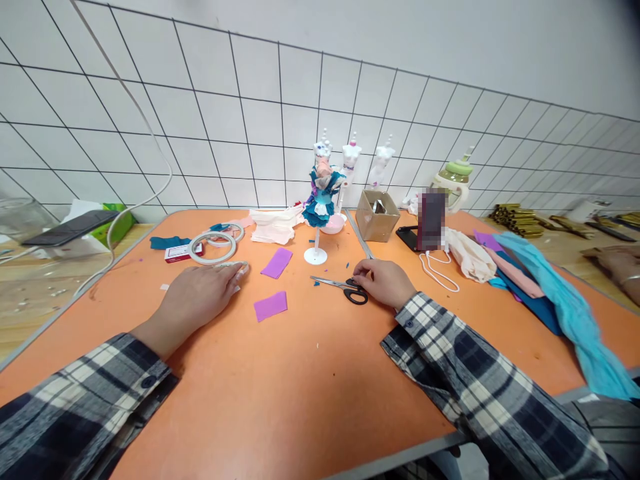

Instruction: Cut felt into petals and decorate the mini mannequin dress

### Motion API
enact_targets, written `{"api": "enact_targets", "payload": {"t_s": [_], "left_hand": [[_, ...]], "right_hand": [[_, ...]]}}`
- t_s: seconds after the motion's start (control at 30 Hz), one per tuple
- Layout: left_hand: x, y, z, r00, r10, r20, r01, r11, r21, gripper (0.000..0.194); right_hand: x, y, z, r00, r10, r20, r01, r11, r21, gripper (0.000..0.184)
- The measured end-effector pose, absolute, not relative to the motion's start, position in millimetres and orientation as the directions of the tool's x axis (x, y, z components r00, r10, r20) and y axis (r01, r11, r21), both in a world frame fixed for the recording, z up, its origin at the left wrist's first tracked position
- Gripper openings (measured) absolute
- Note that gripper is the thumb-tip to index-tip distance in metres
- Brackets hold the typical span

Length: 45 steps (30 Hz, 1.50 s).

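Observation:
My left hand [200,295] lies palm down on the orange table [310,387], its fingertips on a roll of white tape [235,267]. My right hand [383,281] is curled beside the black handles of the scissors [345,287], which lie flat with their blades pointing left. Two purple paper pieces [271,305] [277,262] lie between my hands. Behind them stands a small mannequin [321,190] on a white stand, dressed in teal and white fabric.
Two bare white mannequins [351,157], a cardboard box [377,215], a phone on a stand [433,219], a green-lidded bottle [454,183] and blue and pink fabrics [550,287] sit right. Tape rings [219,245], white cloth [274,225] and a dark phone [70,227] are left. Another person's hand [620,267] rests far right.

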<state>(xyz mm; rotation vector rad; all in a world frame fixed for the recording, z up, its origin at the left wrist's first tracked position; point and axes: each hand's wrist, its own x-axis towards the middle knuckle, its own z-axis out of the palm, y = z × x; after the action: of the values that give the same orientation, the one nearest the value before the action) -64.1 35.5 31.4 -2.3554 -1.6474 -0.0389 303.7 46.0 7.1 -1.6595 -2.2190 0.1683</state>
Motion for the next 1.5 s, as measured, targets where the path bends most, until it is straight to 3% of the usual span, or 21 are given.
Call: {"api": "enact_targets", "payload": {"t_s": [0.23,0.37,0.43,0.5,0.57,0.77,0.83,0.9,0.97,1.03,1.1,1.17,1.23,1.37,1.5], "left_hand": [[-65.4,38.8,25.2,0.379,0.897,0.228,0.924,-0.355,-0.139,0.045],[-68.2,35.0,24.5,0.379,0.801,0.464,0.925,-0.345,-0.160,0.046],[-67.1,28.3,26.6,0.474,0.714,0.514,0.868,-0.478,-0.137,0.037],[-60.9,18.8,27.7,0.643,0.629,0.437,0.728,-0.680,-0.093,0.027],[-49.1,9.1,26.0,0.736,0.592,0.327,0.637,-0.770,-0.038,0.025],[-17.6,-5.9,12.1,0.719,0.654,0.235,0.663,-0.747,0.050,0.024],[-14.3,-7.7,8.4,0.708,0.667,0.230,0.654,-0.743,0.140,0.026],[-11.2,-8.8,6.3,0.636,0.733,0.243,0.660,-0.679,0.320,0.026],[-6.5,-9.2,6.5,0.467,0.853,0.231,0.618,-0.502,0.604,0.026],[-0.5,-9.4,8.7,0.280,0.948,0.150,0.455,-0.269,0.849,0.033],[5.2,-10.0,11.8,0.212,0.976,0.057,0.276,-0.116,0.954,0.039],[9.1,-11.6,14.3,0.238,0.971,0.019,0.207,-0.070,0.976,0.041],[10.5,-13.3,15.5,0.256,0.966,0.020,0.225,-0.079,0.971,0.040],[8.6,-14.0,12.5,0.240,0.967,0.088,0.314,-0.163,0.935,0.037],[5.5,-10.0,5.6,0.270,0.960,0.076,0.422,-0.189,0.886,0.037]], "right_hand": [[301.1,45.4,6.4,-0.195,0.927,0.320,0.882,0.308,-0.356,0.016],[302.6,44.0,6.7,-0.140,0.885,0.444,0.864,0.328,-0.381,0.026],[299.3,41.0,7.9,-0.171,0.850,0.499,0.858,0.377,-0.349,0.028],[292.6,36.9,9.1,-0.259,0.814,0.519,0.839,0.456,-0.296,0.026],[283.8,32.3,9.7,-0.362,0.772,0.522,0.801,0.545,-0.249,0.024],[255.0,17.3,7.3,-0.541,0.666,0.513,0.686,0.703,-0.189,0.024],[245.5,13.0,5.9,-0.595,0.645,0.480,0.648,0.738,-0.189,0.024],[237.2,9.8,5.0,-0.635,0.622,0.458,0.610,0.768,-0.198,0.025],[230.6,7.7,5.1,-0.621,0.626,0.471,0.585,0.771,-0.252,0.026],[225.4,6.1,5.2,-0.538,0.687,0.488,0.561,0.724,-0.401,0.033],[220.6,4.2,4.6,-0.456,0.775,0.439,0.474,0.628,-0.617,0.049],[215.9,2.1,2.8,-0.443,0.829,0.342,0.365,0.515,-0.776,0.065],[212.4,0.5,0.5,-0.442,0.852,0.280,0.346,0.450,-0.824,0.067],[213.3,1.8,-2.4,-0.383,0.891,0.242,0.465,0.413,-0.784,0.037],[220.3,5.5,-1.6,-0.370,0.902,0.224,0.526,0.402,-0.750,0.034]]}}
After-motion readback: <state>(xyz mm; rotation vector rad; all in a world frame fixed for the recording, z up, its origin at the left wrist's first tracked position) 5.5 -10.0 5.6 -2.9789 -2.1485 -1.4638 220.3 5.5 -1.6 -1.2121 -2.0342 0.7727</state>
